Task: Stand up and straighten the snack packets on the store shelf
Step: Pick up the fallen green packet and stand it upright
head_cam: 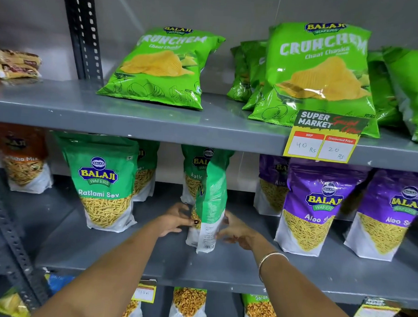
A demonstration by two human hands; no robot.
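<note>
A green Ratlami Sev packet (pixel 210 202) stands upright on the middle shelf (pixel 149 252), turned so its side and back face me. My left hand (pixel 175 220) grips its lower left edge and my right hand (pixel 235 230) holds its lower right edge. Another green Ratlami Sev packet (pixel 105 184) stands upright to the left, facing front. Behind the held packet, one more green packet (pixel 194 167) stands at the back. Purple Aloo Sev packets (pixel 312 207) stand upright to the right.
Green Crunchem chip bags (pixel 164 66) lean back on the upper shelf, above a yellow price tag (pixel 323 137). An orange mix packet (pixel 24 160) stands at the far left. A perforated metal upright (pixel 81 30) frames the left side. More packets sit on the shelf below.
</note>
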